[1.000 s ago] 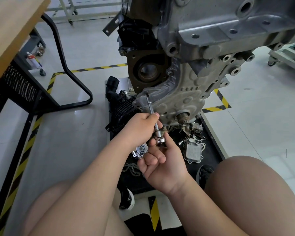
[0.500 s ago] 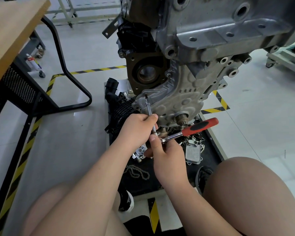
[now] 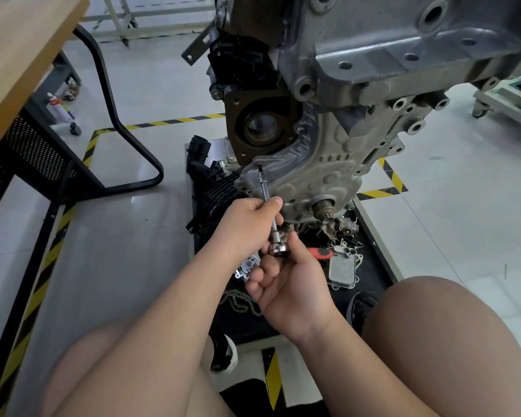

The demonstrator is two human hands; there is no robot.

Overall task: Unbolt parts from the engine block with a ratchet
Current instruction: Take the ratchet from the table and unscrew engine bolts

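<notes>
We sit low on a pale tiled floor (image 3: 127, 242) crossed by yellow-and-black tape (image 3: 175, 121). Our left hand (image 3: 247, 219) curls round the long bar of the ratchet (image 3: 278, 248), whose tip meets the silver cover on the engine block (image 3: 373, 85) before us. Our right hand (image 3: 286, 278) grips the ratchet head, red handle pointing right. Beneath the block, a black mat (image 3: 253, 326) holds loose parts (image 3: 343, 269) and a chain (image 3: 238, 302). A wooden table (image 3: 21, 49) stands at left.
</notes>
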